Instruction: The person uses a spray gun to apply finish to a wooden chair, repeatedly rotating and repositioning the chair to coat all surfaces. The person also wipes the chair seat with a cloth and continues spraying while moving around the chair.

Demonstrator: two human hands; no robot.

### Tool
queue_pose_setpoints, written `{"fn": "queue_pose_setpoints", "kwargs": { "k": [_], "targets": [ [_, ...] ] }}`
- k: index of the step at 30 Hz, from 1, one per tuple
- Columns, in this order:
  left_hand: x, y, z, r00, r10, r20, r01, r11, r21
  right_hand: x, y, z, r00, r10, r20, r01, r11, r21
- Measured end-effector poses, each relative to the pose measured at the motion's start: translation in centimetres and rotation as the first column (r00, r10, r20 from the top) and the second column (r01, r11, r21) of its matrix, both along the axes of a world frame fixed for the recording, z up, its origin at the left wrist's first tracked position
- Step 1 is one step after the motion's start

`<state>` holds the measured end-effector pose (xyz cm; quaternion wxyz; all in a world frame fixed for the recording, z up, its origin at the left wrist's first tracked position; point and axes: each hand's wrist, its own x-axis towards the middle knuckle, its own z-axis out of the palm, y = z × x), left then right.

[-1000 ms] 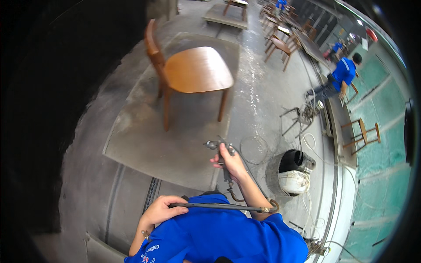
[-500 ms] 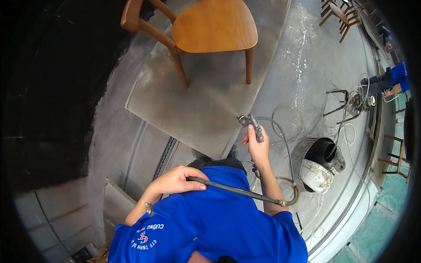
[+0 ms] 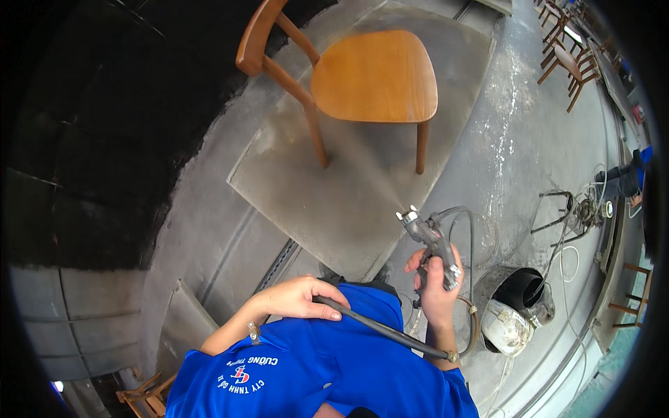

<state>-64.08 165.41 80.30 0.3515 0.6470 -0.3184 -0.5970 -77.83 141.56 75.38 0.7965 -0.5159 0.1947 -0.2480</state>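
A grey metal spray gun (image 3: 431,240) is gripped in my right hand (image 3: 439,289), its nozzle pointing up and left. A faint mist leaves the nozzle toward a brown wooden chair (image 3: 376,76) that stands on a grey board (image 3: 306,223). My left hand (image 3: 304,298) is closed around a dark hose (image 3: 380,331), which crosses in front of my blue shirt. The hose meets a brownish bent section near my right forearm. A thinner dark hose (image 3: 472,230) loops from the gun.
At right stand a dark bucket (image 3: 488,285) with a dirty white container (image 3: 509,327) beside it, a black metal stand (image 3: 554,216) and pale hoses (image 3: 575,261) on the floor. Another person (image 3: 620,182) is at the far right. More chairs (image 3: 568,63) stand at upper right; a blackened wall (image 3: 90,139) lies left.
The spray gun has come down and right, closer to me, and its nozzle has tilted. My whole view has shifted, so the chair sits lower and farther right. Mist still leaves the gun.
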Motion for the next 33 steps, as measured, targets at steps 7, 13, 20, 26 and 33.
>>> {"fn": "queue_pose_setpoints", "kwargs": {
  "k": [7, 13, 20, 26, 33],
  "targets": [
    [-0.1, -0.4, 1.0, 0.998, -0.052, 0.022, 0.054, 0.993, -0.106, -1.0, -1.7, 4.5, 0.949, 0.157, 0.272, -0.150, 0.988, -0.048],
    [-0.3, -0.5, 1.2, 0.999, -0.036, 0.032, 0.039, 0.996, -0.084, -1.9, -1.6, 5.1, 0.971, 0.053, 0.235, 0.011, 0.965, -0.263],
    [-1.1, -2.1, 0.8, 0.992, -0.112, 0.056, 0.118, 0.986, -0.117, -5.4, -0.9, 3.9, 0.988, -0.095, -0.118, 0.032, 0.892, -0.451],
    [-1.7, -3.7, 0.6, 0.979, -0.198, 0.041, 0.202, 0.971, -0.128, -9.4, -1.2, 3.6, 0.894, -0.433, -0.118, 0.368, 0.858, -0.357],
    [-2.7, -5.2, 1.0, 0.970, -0.240, 0.033, 0.242, 0.965, -0.103, -10.8, -3.2, 0.8, 0.814, -0.439, -0.381, 0.357, 0.895, -0.269]
  ]
}}
